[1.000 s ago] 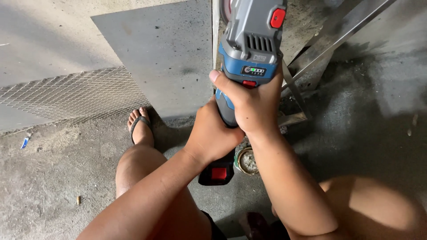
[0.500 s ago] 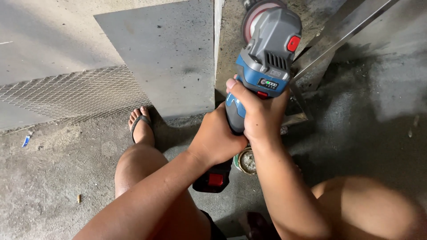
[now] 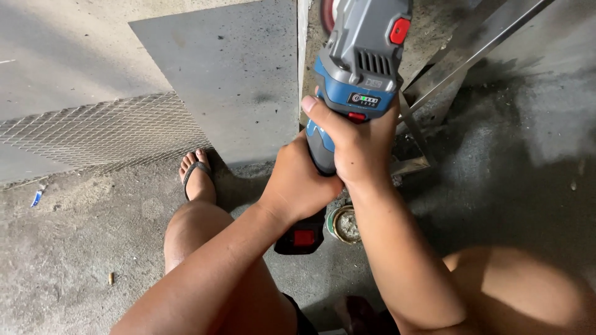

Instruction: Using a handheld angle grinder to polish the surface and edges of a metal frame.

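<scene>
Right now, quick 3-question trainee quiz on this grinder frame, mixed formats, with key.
1. True or false: both hands grip the angle grinder.
2. Which hand sits higher on the tool body? A) left hand B) right hand
3. Fill in: the round tin on the floor lies just right of the tool's black ______.

Key
1. True; both wrap the blue and grey body.
2. B; the right hand is nearer the grinder's head, with the left hand below it.
3. Battery pack, the black block with a red button at the handle's lower end.
</scene>
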